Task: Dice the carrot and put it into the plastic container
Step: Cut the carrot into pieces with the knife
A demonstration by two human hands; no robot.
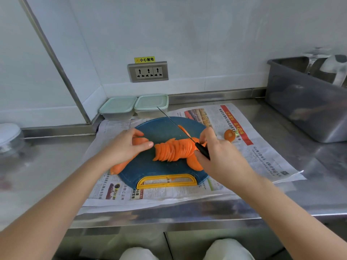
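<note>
A row of thin carrot slices (173, 150) leans together in the middle of the blue cutting board (159, 128). The uncut carrot piece (121, 166) lies at the board's left edge, and my left hand (124, 147) holds it, thumb pointing at the slices. My right hand (216, 156) grips the black handle of a knife (175, 123); its thin blade points up and away over the board. My right fingers touch the right end of the slices. Two lidded plastic containers (118, 107) (152, 104) stand behind the board by the wall.
Newspaper (262, 152) covers the steel counter under the board; a cut carrot end (230, 135) lies on it at right. A grey tub (304, 102) stands at the far right. A wall socket (148, 72) is behind, and a white-lidded jar (9, 136) is at far left.
</note>
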